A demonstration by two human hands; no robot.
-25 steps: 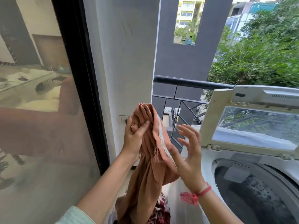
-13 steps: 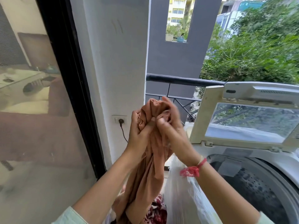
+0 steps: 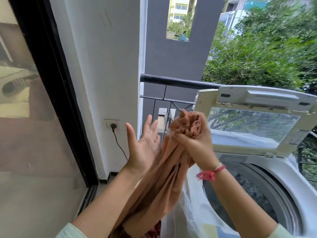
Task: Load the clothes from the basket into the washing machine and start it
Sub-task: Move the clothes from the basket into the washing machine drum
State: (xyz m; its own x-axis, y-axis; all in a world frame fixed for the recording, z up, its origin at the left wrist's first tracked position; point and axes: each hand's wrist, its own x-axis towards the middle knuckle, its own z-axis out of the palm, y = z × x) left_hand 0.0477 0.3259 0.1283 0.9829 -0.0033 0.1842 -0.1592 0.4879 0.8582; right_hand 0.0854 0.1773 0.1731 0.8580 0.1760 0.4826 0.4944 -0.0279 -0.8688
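One-handed, grips bunched cloth (image 3: 163, 179) in right hand (image 3: 197, 148), centre frame, raised likely to clear drum (image 3: 257, 194) lower right; holds left hand (image 3: 144, 145) splayed, empty.

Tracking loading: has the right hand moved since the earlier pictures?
Yes. The right hand, gripping the peach garment, moved right, toward the washer lid, now overlapping its left edge.

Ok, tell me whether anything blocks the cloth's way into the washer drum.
Nothing visible does. The lid is up, the drum open beside the cloth in the right hand; a clear plastic bag hangs by the near rim.
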